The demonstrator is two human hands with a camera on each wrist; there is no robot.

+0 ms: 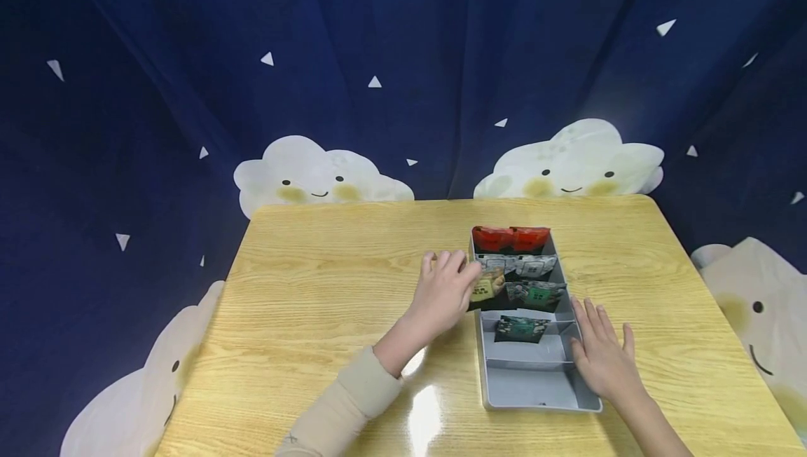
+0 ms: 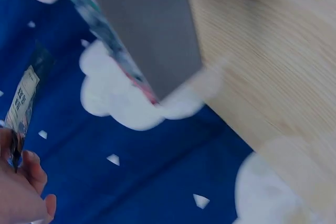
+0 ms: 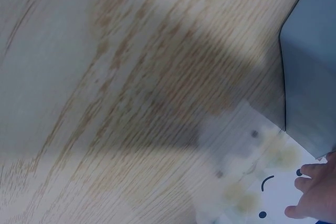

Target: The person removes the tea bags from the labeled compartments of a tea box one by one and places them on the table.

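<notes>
My left hand [image 1: 443,292] pinches a small sachet with a yellow label [image 1: 484,287] over the left edge of a grey divided box [image 1: 536,385]. In the left wrist view the sachet [image 2: 24,94] sticks up from the thumb and fingers. My right hand [image 1: 604,357] lies along the box's right wall with its fingers spread and straight. Red sachets [image 1: 512,239] fill the rear compartment, and silvery-white sachets [image 1: 532,266] stand in the one before it. A green-labelled sachet [image 1: 539,296] is beside the yellow one. Nearer, a dark green sachet [image 1: 522,329] leans in its compartment.
The box stands right of centre on a light wooden table [image 1: 328,282]. A dark blue curtain [image 1: 353,36] with white triangles and smiling clouds hangs behind the table and at its sides.
</notes>
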